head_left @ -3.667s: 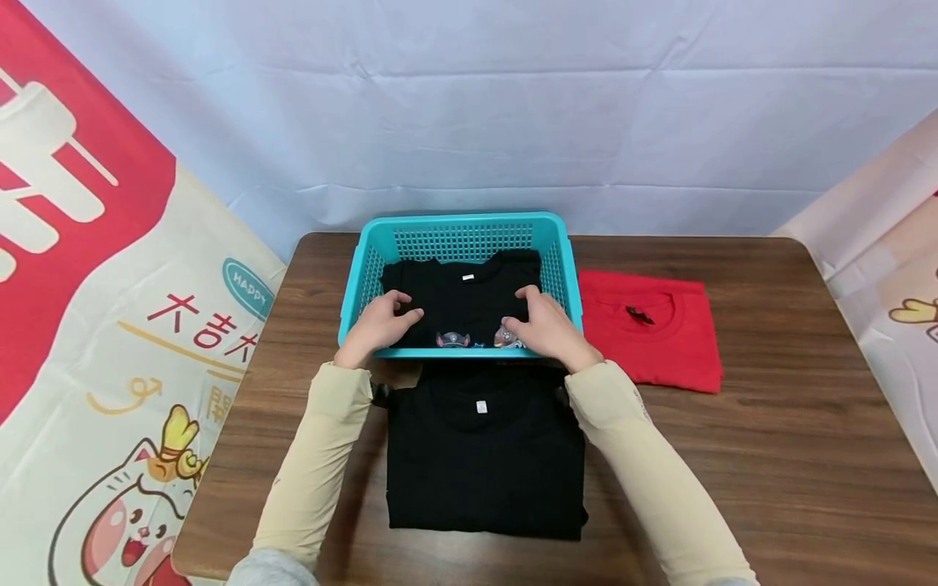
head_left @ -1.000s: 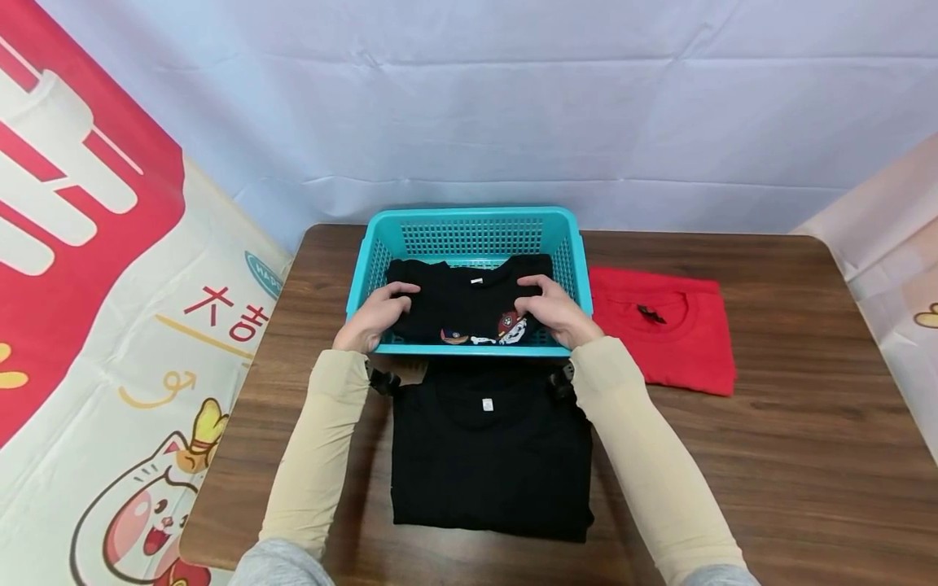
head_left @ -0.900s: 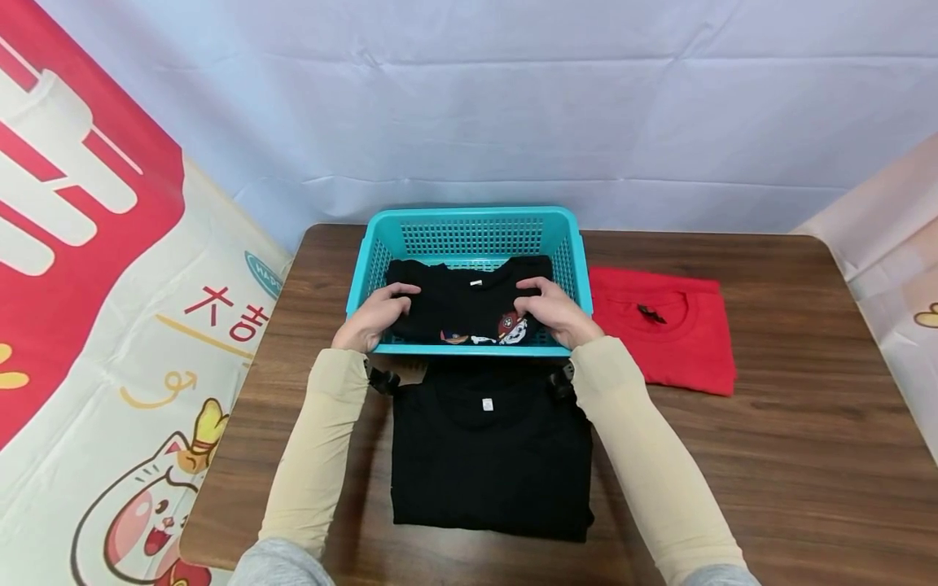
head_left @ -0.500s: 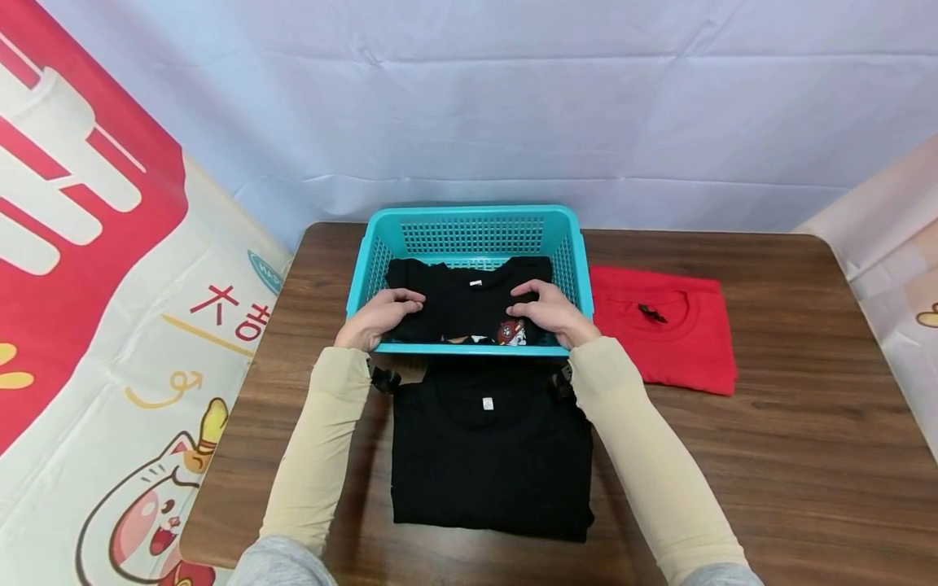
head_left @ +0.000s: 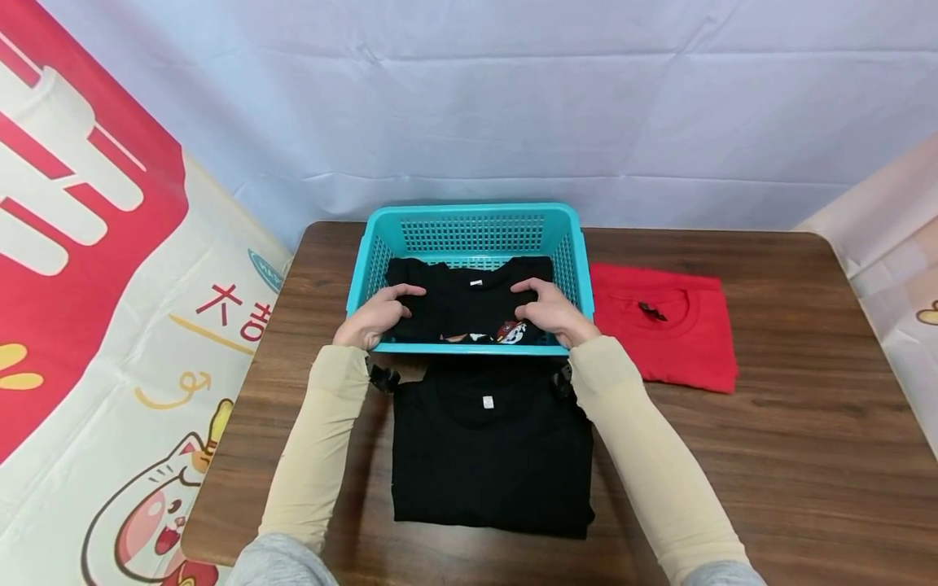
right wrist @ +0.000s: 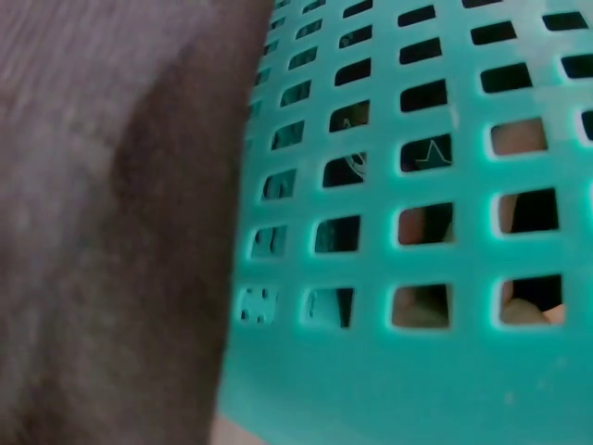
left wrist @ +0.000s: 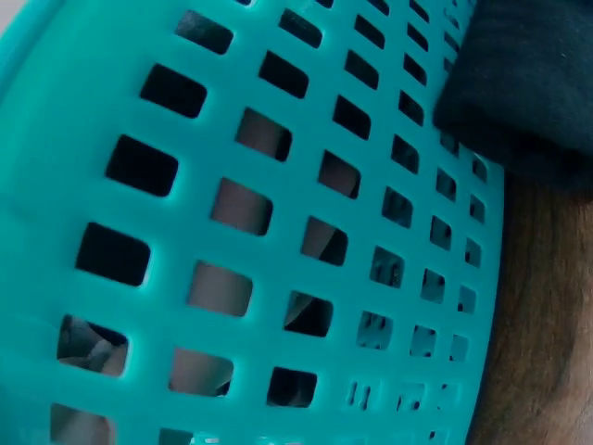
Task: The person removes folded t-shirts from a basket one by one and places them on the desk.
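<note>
Inside the turquoise basket [head_left: 476,349] lies a folded black T-shirt [head_left: 469,303] with a small white neck label and a cartoon print along its front edge. My left hand [head_left: 375,316] holds the shirt's left side, thumb and index finger showing above the cloth. The right hand [head_left: 554,313] holds its right side the same way, thumb near the print. Remaining fingers are hidden from above; bits of skin show through the holes of the basket wall [left wrist: 157,222] in the left wrist view. A second folded black T-shirt [head_left: 493,464] lies in front of the basket.
A folded red T-shirt [head_left: 663,334] lies just right of the basket. All stand on a brown wooden table [head_left: 791,391] with a pale curtain [head_left: 469,114] behind it. A printed banner [head_left: 88,325] hangs at the left.
Both hands stay at the sides of the shirt in the basket, with small shifts of thumbs and fingers. Its printed front edge has shifted, showing a different part of the print than 3.7 seconds ago.
</note>
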Demonstrator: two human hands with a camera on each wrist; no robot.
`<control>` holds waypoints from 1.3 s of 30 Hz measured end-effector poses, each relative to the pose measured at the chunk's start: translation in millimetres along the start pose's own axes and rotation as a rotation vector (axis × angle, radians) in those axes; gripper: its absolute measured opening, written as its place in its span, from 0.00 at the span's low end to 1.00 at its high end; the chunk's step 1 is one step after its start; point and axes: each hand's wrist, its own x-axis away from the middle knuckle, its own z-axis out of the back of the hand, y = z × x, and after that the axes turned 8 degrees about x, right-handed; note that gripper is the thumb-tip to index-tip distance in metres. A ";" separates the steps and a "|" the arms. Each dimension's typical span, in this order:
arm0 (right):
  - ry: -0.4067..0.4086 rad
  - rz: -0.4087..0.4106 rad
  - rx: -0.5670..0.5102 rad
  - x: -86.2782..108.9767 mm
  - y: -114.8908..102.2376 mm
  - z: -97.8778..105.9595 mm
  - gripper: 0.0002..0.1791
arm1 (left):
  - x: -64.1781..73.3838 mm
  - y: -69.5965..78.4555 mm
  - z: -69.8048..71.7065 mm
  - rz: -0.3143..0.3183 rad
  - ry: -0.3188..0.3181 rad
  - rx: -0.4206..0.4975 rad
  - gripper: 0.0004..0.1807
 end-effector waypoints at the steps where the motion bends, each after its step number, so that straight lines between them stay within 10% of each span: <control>1: 0.002 -0.002 0.001 -0.5 -0.4 0.3 0.29 | -0.2 0.6 0.4 0.002 -0.001 0.008 0.32; 18: -0.004 0.099 0.068 1.3 0.9 1.2 0.31 | 0.9 0.0 4.5 -0.021 0.009 0.053 0.39; 39: 0.153 0.267 0.038 10.7 -5.9 3.4 0.32 | 2.3 0.7 5.5 -0.270 0.039 0.199 0.43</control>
